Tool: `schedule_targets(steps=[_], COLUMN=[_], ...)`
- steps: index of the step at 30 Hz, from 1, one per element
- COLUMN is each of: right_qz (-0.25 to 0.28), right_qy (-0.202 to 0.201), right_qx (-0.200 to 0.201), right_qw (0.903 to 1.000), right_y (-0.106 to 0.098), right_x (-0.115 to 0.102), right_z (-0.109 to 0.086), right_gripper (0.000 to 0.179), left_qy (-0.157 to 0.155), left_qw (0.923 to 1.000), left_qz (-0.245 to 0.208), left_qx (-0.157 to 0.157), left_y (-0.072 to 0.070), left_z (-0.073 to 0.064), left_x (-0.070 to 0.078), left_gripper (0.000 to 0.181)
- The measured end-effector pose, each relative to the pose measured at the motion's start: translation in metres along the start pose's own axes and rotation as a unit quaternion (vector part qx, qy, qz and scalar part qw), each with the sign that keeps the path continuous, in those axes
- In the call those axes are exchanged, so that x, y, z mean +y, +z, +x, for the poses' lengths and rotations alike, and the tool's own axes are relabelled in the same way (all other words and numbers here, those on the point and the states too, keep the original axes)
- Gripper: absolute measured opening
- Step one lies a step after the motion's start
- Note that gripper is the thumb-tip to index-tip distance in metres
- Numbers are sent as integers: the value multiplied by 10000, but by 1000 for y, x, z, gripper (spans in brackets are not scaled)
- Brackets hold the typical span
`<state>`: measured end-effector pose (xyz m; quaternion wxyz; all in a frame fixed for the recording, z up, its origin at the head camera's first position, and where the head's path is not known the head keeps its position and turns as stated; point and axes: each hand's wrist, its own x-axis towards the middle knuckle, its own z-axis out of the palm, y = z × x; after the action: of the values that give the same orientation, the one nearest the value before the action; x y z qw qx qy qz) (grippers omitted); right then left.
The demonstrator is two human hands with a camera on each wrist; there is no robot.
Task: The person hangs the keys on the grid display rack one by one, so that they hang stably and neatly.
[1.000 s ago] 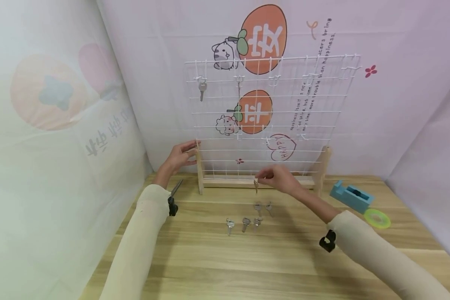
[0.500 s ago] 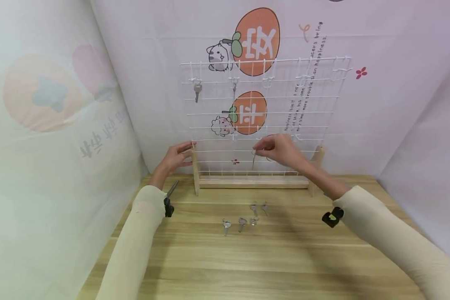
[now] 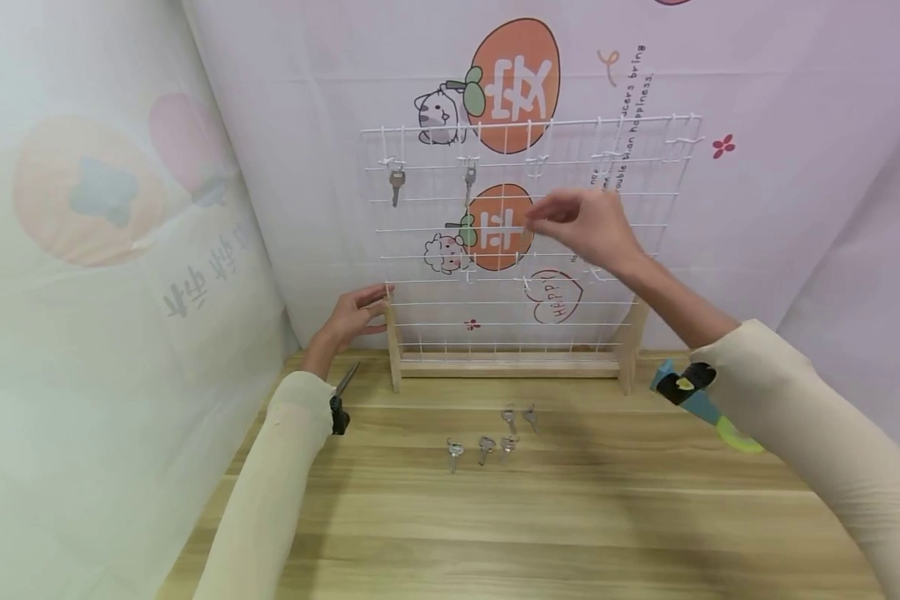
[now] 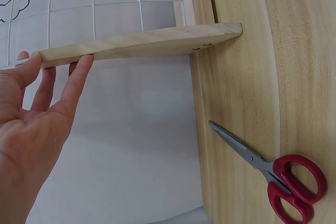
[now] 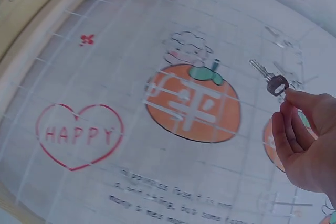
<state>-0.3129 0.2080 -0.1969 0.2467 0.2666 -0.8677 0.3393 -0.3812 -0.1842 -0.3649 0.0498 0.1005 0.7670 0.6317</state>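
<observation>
Right hand [image 3: 591, 227] pinching key [image 5: 275, 82], we're up from wire rack's [image 3: 510, 367] lower wires to its upper half, nearer white hooks [image 3: 537, 162]. Left hand [image 3: 352, 317] still gripping wooden side post [image 4: 142, 44].

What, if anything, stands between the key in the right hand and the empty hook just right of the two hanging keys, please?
Nothing visible does: the right hand holds the key below that hook, in front of the wire grid, and both hanging keys sit off to the left.

Key [image 5: 275, 82] silver-grey; grid [image 4: 94, 5] white; sleeves [image 3: 270, 475] cream. Scissors [image 4: 266, 167] — red handles [image 4: 319, 179]. Tape dispenser [image 3: 701, 407] blue. Backdrop [image 3: 307, 208] pale — orange fruits [image 3: 521, 87], red heart [image 5: 79, 136].
</observation>
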Motion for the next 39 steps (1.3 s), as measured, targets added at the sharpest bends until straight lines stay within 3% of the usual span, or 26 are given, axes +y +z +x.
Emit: schedule_targets(steps=[8, 13, 20, 27, 39], right_qz=[270, 353, 476, 298, 67], right_qy=[231, 392, 749, 846, 755], right_qx=[991, 1250, 1349, 1238, 978], right_qw=[9944, 9908, 9869, 9883, 9923], right_y=[-26, -29, -30, -30, -30], right_x=[-16, -16, -12, -9, -4], right_z=[22, 29, 32, 34, 10], right_gripper=[23, 25, 25, 27, 32], left_qy=[-31, -48, 16, 20, 61], left_qw=[10000, 10000, 10000, 10000, 9999], left_qz=[70, 65, 35, 53, -47], left_qx=[36, 22, -69, -35, -81], left_y=[0, 1, 1, 0, 1], left_z=[1, 0, 0, -1, 0], left_x=[0, 1, -1, 0, -1], left_gripper=[47, 48, 49, 49, 49])
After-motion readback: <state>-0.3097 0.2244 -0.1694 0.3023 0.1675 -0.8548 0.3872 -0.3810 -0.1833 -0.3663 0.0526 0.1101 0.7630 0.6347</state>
